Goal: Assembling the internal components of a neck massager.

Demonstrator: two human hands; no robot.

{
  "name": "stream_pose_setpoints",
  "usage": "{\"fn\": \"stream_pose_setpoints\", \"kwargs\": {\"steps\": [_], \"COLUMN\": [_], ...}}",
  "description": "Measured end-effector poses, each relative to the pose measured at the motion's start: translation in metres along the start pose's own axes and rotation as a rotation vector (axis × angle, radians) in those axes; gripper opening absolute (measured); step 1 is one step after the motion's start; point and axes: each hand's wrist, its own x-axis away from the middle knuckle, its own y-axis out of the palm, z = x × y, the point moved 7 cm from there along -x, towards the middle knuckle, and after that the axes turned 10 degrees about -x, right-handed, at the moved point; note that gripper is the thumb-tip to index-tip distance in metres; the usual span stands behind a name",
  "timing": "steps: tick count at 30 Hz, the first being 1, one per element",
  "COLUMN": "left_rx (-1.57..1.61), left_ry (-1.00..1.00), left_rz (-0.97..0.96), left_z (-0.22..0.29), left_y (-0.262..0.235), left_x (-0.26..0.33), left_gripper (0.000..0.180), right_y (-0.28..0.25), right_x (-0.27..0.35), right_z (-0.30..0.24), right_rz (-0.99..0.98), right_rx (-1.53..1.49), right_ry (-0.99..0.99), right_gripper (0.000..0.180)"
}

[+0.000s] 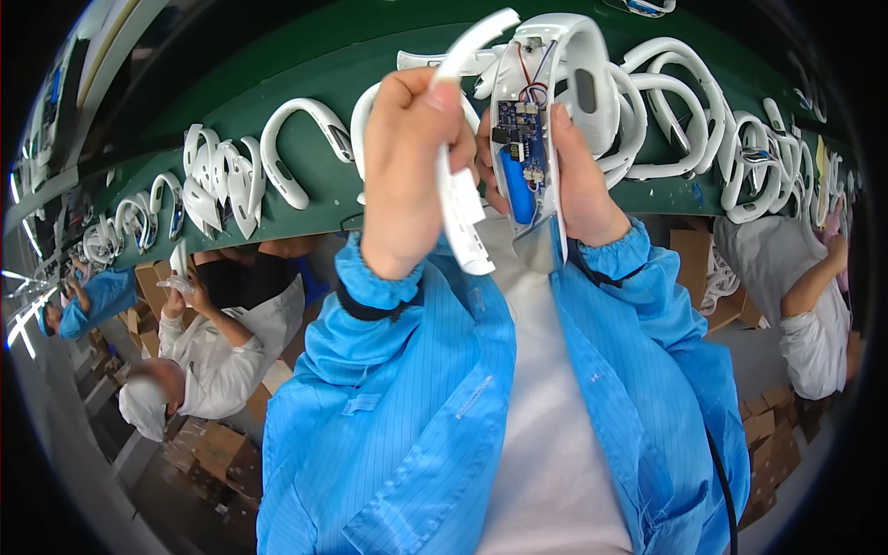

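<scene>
Near the top middle, my left hand (407, 171) is closed around a long curved white plastic cover strip (465, 217), gripped along its upper part. Beside it, my right hand (587, 185) holds an opened white neckband housing (555, 199), its thumb along the right edge. Inside the housing sit a blue circuit board (521, 129), a blue battery cell (517, 185) and thin red and dark wires (529, 79). The strip hangs left of the opened side, apart from it at its lower end. Some fingers of both hands are hidden behind the parts.
Along the green bench (324, 208) lie several white curved housings (301, 153), with more loops piled to the right (689, 102). Co-workers stand on both sides, one in a white cap (143, 402) at left. Cardboard boxes (222, 453) are on the floor.
</scene>
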Motion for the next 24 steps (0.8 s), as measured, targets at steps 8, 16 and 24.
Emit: {"fn": "stream_pose_setpoints", "kwargs": {"steps": [8, 16, 24], "left_rx": [-0.049, -0.084, -0.065], "left_ry": [0.128, 0.129, 0.044], "left_rz": [0.031, 0.055, 0.136], "left_z": [-0.013, -0.019, -0.025], "left_y": [0.010, 0.018, 0.022], "left_x": [0.004, 0.002, 0.005], "left_gripper": [0.032, 0.036, 0.031], "right_y": [0.004, 0.023, 0.016], "right_x": [0.009, 0.014, 0.017], "right_z": [0.000, -0.007, -0.004], "right_rz": [0.069, -0.058, -0.049], "right_rx": [0.072, 0.343, 0.387], "right_ry": [-0.032, -0.211, -0.197], "right_gripper": [0.050, 0.061, 0.060]}}
